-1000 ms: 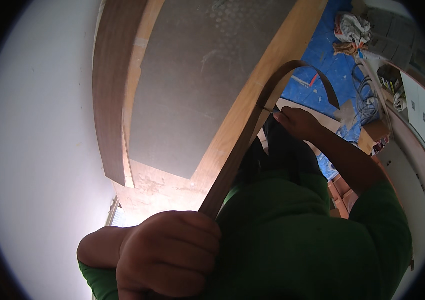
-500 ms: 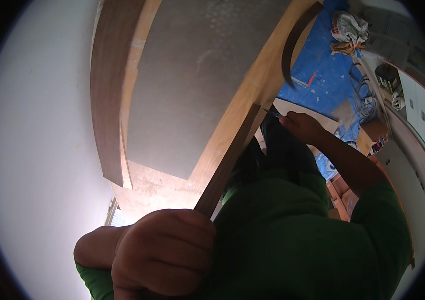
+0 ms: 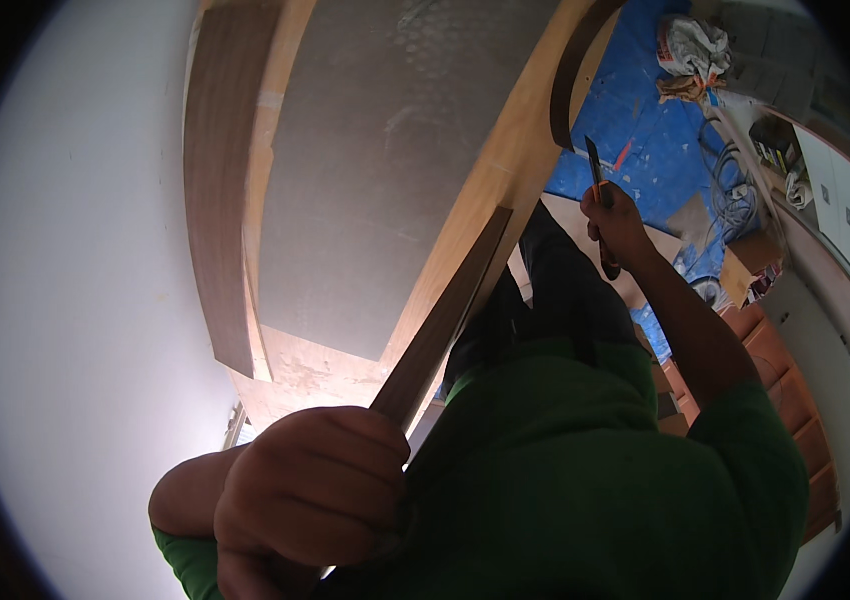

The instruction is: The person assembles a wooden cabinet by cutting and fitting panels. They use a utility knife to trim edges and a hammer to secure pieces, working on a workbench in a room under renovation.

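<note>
My left hand, a closed fist close to me, grips the near end of a long dark brown wood-look strip. The strip slants away and up to the right, its far end against the plywood edge of the workbench. In my right hand is a utility knife with a black and orange handle, held upright with its blade end up. The knife is apart from the strip, to the right of its far end. My left fingertips are mostly hidden behind the fist.
A large grey sheet and a dark brown board lie on the bench beside the white wall. A curved brown strip hangs at its right edge. Blue sheeting, a coiled hose and a cardboard box are at right.
My right hand has lifted away from the strip's far end, up and to the right, turning the knife upright. My left hand has shifted slightly left, keeping its grip.
</note>
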